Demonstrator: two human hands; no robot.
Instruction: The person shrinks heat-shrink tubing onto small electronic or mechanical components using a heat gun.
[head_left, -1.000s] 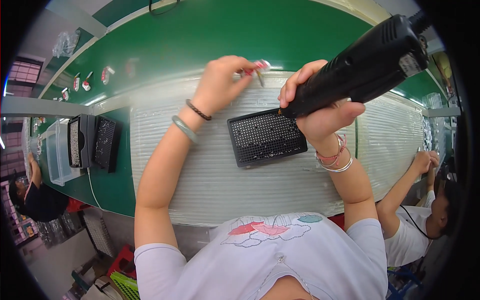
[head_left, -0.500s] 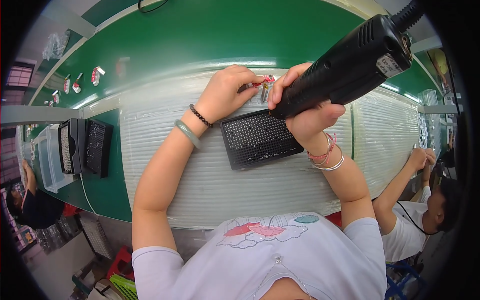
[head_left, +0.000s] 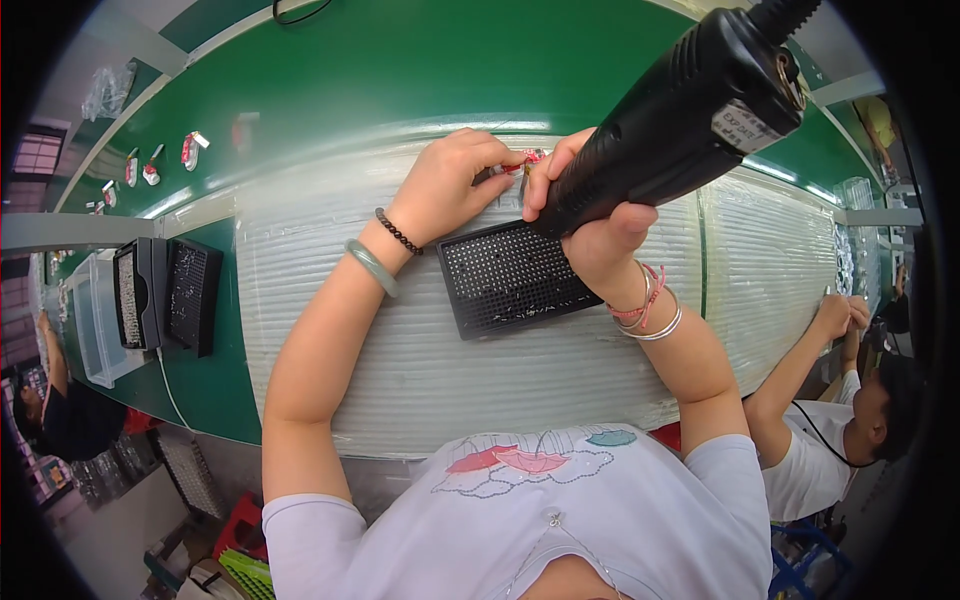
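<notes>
Black corded tool [head_left: 665,125] gripped in my right hand [head_left: 603,243]; my left hand [head_left: 452,178] pinches, apparently, a partly hidden red-and-white piece [head_left: 534,155] beyond the tray [head_left: 453,290].

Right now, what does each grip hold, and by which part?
The right grip holds a black handheld tool by the end away from its cord. The left grip pinches a small red-and-white piece; exactly where cannot be told.

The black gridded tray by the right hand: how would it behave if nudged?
The tray looks stiff, given its straight edges. Lying flat and low on the ribbed mat, it seems unlikely to tip or roll. Its small silvery pieces might scatter if jolted.
</notes>
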